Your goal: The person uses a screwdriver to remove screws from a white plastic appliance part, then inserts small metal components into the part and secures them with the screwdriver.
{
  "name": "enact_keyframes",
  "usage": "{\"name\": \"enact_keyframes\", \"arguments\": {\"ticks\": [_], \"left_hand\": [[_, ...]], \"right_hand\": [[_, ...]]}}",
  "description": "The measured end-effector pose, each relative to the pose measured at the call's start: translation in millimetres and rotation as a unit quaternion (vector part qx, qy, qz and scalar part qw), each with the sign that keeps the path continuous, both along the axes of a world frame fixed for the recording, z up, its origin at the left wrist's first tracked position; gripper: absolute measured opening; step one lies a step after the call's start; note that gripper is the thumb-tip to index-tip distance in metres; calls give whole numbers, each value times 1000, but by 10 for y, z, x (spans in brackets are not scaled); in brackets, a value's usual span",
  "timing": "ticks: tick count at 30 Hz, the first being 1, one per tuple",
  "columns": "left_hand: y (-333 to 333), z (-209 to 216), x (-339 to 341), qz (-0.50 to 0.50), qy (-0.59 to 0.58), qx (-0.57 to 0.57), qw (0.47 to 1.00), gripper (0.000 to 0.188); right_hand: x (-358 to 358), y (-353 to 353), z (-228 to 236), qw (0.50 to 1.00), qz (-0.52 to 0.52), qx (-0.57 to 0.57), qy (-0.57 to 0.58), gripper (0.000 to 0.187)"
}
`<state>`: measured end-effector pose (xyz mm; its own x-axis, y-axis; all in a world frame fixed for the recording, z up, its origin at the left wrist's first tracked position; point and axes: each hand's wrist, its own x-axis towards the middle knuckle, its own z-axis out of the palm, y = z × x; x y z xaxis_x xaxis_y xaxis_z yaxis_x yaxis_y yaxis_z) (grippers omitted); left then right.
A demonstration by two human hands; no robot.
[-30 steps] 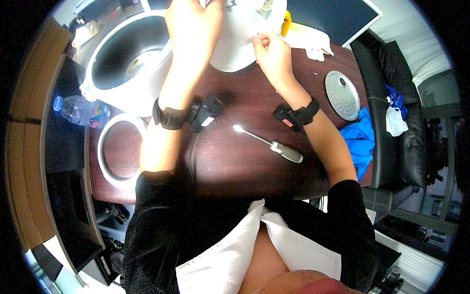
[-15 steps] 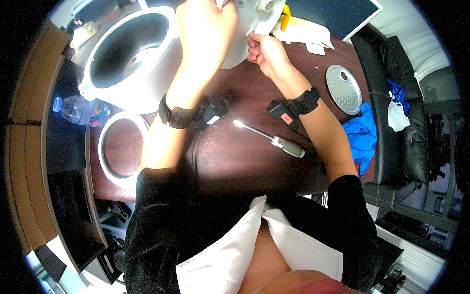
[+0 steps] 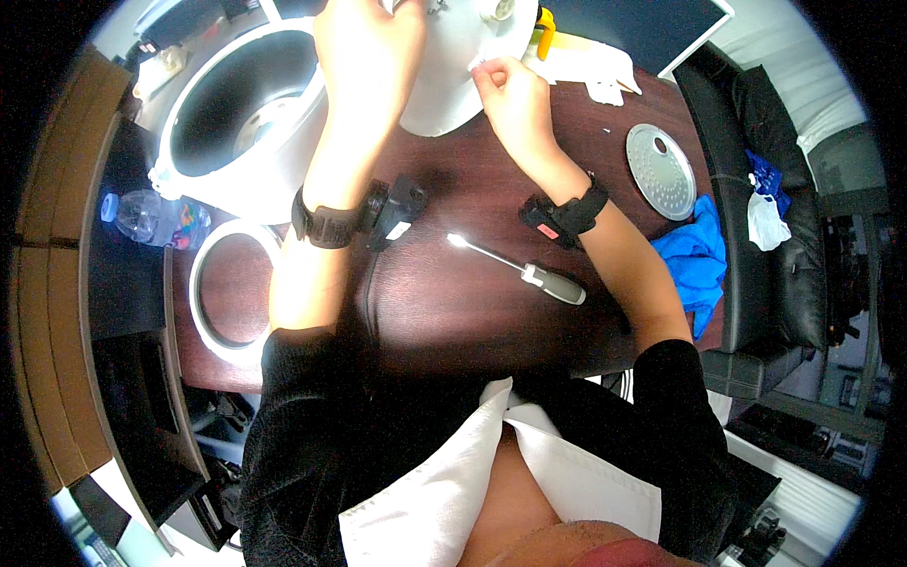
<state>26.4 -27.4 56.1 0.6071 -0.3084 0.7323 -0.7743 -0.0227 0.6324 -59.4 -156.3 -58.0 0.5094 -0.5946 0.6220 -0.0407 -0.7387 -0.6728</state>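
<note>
Both hands at a white rounded part, 12 o'clock in my view.

Through my head camera I see the white part cut off by the upper edge; my left hand overlaps its 9 o'clock side, fingers partly out of view, so I cannot tell whether they grip it; my right hand is curled closed at its 4 o'clock side, thumb and forefinger together, anything between them too small to tell; a yellow piece and a white sheet sit toward 1 o'clock; an open pot stands at 10, a white ring at 9; a screwdriver lies near the centre, tip toward 10; a perforated disc lies at 2, a blue cloth at 3.
</note>
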Motion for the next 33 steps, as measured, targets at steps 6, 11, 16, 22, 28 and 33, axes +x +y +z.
{"name": "enact_keyframes", "arguments": {"ticks": [6,11,16,22,28,33], "left_hand": [[-19,-33,9,-8,5,-17,1000,14],[-19,-7,-44,-5,-19,7,1000,13],[-16,-19,21,-42,66,53,996,15],[13,16,-24,-1,51,135,990,17],[-9,26,-75,5,28,214,976,20],[-8,-80,-49,0,-13,182,983,26]], "right_hand": [[75,37,-52,999,-35,-24,-1,16],[120,-5,-115,998,-42,1,37,25],[-78,-84,46,927,129,314,159,35],[-697,-90,300,852,214,199,435,37],[-1466,208,376,811,263,-13,523,44],[-1793,418,190,823,225,-55,519,48]]}}
